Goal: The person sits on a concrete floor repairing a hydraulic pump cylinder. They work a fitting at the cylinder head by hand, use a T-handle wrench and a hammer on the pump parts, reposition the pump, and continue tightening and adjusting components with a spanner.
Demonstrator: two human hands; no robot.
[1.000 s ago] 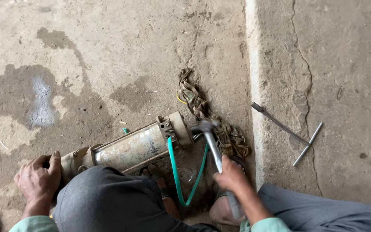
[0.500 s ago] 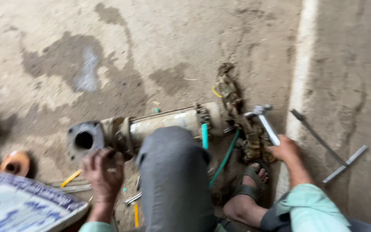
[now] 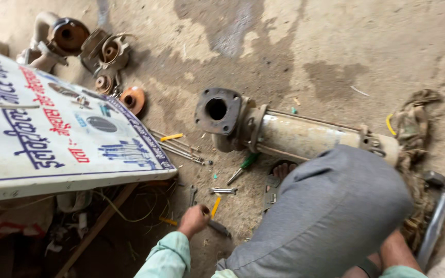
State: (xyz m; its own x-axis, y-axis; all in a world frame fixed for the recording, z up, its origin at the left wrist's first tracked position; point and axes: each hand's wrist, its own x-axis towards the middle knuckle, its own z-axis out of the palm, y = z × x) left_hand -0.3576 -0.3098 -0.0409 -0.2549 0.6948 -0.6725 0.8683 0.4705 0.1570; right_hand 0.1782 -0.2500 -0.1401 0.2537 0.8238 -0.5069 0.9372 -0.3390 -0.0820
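Head view: the left hand [image 3: 193, 220] is down on the concrete floor [image 3: 336, 46], its grip closed around a slim dark tool [image 3: 217, 228] that lies just left of the person's grey-clad knee [image 3: 330, 216]; a short yellow piece [image 3: 215, 206] juts up beside the knuckles. Judging by its look, the tool is a thin, stiff metal bar, light enough for one hand, best taken along its bare shank. The right hand is hidden behind the knee, so whether it is open or closed cannot be told; a steel hammer [image 3: 439, 216] lies right of the knee, touching a wad of frayed rope [image 3: 413, 123].

Beyond the knee lies a long pump body [image 3: 305, 135], a dull cylinder ending in a rusty square flange [image 3: 217, 110]. It looks heavy, rigid and gritty rather than slippery; the flange and tie rods offer the surest hold. Left of the flange, loose rods, a green-handled screwdriver [image 3: 243, 166], a small spanner [image 3: 223, 190] and cast rusty fittings [image 3: 104, 51] lie scattered, beside a printed signboard [image 3: 52, 134].
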